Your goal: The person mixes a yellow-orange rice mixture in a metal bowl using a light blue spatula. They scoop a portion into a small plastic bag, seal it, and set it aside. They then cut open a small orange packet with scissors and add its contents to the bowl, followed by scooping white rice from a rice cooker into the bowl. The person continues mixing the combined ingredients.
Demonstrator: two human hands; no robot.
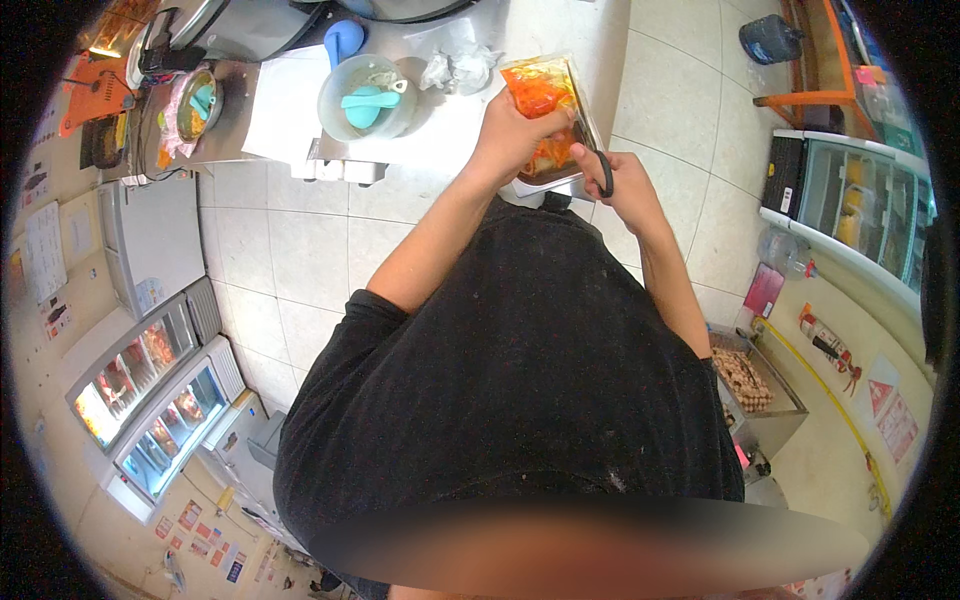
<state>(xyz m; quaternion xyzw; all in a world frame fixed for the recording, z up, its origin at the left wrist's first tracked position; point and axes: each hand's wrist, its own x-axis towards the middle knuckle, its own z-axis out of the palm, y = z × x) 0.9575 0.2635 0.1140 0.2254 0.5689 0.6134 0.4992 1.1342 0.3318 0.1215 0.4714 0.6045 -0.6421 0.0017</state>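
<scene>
My left hand (517, 139) grips a plastic packet (534, 84) with bright orange contents. The packet is held over a rectangular metal tray (531, 187) at the front edge of the worktop, and more orange and brownish food shows inside the tray. At the tray's right side, my right hand (626, 184) holds what look like scissors (605, 174). Only their black loop handle can be made out, and I cannot see the blades. My fingers cover part of the packet and the tray's contents.
Left of the tray, a translucent bowl (327, 105) holds turquoise scoops (365, 112). A blue scoop (345, 39) and crumpled clear plastic (459, 69) lie nearby. Large metal pots (247, 28) stand at the back. The worktop ends just before my body, with tiled floor (667, 97) to the right.
</scene>
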